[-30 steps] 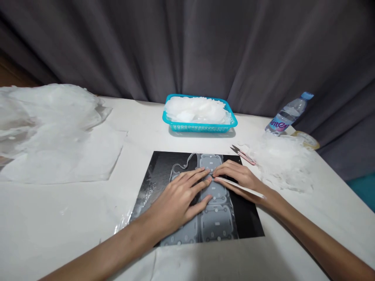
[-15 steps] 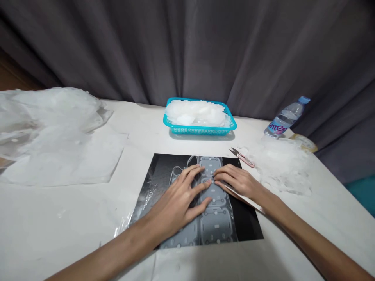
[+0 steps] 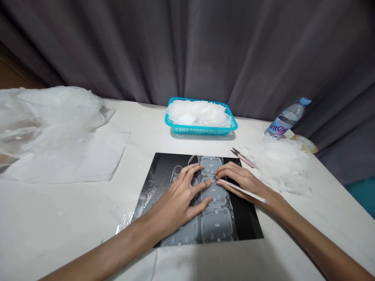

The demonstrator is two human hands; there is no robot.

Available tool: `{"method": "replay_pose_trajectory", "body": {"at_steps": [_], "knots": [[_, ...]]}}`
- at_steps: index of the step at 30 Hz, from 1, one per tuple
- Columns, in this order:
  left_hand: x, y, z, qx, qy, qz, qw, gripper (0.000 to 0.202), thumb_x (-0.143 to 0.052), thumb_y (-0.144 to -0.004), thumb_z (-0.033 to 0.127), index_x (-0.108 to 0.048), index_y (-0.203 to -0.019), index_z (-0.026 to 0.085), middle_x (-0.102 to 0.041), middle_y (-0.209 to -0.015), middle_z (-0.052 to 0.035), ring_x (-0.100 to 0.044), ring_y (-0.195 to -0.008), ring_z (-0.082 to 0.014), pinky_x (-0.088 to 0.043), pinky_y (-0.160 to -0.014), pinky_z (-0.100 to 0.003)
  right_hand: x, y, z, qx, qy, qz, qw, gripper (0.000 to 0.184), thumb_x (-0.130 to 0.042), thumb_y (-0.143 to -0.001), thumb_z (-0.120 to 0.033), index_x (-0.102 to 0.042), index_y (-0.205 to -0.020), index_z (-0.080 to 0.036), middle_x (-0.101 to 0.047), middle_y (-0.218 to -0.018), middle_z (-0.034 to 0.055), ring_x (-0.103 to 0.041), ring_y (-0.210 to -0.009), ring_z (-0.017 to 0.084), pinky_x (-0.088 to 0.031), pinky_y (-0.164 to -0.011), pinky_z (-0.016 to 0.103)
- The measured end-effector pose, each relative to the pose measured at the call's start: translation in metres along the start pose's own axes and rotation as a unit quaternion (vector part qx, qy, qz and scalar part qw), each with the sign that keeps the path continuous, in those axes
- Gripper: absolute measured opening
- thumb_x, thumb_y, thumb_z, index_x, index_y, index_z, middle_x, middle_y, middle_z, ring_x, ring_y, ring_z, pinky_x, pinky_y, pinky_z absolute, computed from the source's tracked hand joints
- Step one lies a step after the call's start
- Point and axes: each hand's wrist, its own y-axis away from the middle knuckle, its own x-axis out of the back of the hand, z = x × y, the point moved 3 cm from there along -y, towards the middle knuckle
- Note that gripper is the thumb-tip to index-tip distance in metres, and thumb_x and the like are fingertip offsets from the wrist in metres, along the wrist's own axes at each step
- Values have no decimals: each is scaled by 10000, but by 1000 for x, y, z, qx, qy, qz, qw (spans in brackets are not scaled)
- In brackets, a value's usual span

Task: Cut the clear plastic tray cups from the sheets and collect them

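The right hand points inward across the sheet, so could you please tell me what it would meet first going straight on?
Most likely the left hand, spread on the grey-patterned sheet just ahead of the right hand, though depth is hard to judge from this one view.

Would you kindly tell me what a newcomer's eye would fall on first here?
Probably the bright turquoise plastic basket, heaped with white material, near the back of the white table. Next might come the bare left hand, spread over translucent patterned film on a flat black rectangular board in front, with the bare right hand beside it holding a slim white stick-like tool.
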Motion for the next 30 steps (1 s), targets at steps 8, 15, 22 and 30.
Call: {"method": "replay_pose_trajectory", "body": {"at_steps": [8,15,22,30], "knots": [[1,-3,3,-10,-13,-8,1000,370,-617,-1026,386,-663,-1364,241,-441,-1594,-122,-384,-1497,-341,-456,-1190,-573,3,2,-2,-29,-43,-16,999,163,-544,-1073,-255,-612,-1220,-241,-680,-1181,82,-637,-1148,222,-559,-979,412],[4,-4,5,-14,-9,-14,1000,367,-614,-1029,391,-670,-1352,227,-487,-1577,-117,-413,-1484,-330,-473,-1178,-555,-1,0,4,-40,-58,-2,998,143,-580,-1058,-271,-635,-1188,-252,-687,-1181,67,-646,-1134,214,-554,-996,414],[2,-5,6,-11,-2,-24,1000,364,-617,-1030,381,-666,-1359,234,-520,-1573,-109,-460,-1471,-322,-479,-1172,-554,-3,-1,4,-9,-30,9,999,163,-559,-1065,-252,-627,-1213,-250,-701,-1163,69,-648,-1116,219,-565,-958,411],[2,-2,5,-3,-7,-14,1000,370,-623,-1022,385,-668,-1353,225,-404,-1641,-140,-422,-1503,-343,-477,-1172,-559,1,-5,-2,54,74,-9,996,151,-490,-1083,-220,-627,-1144,-201,-729,-1123,107,-690,-1046,231,-595,-882,393]]}}
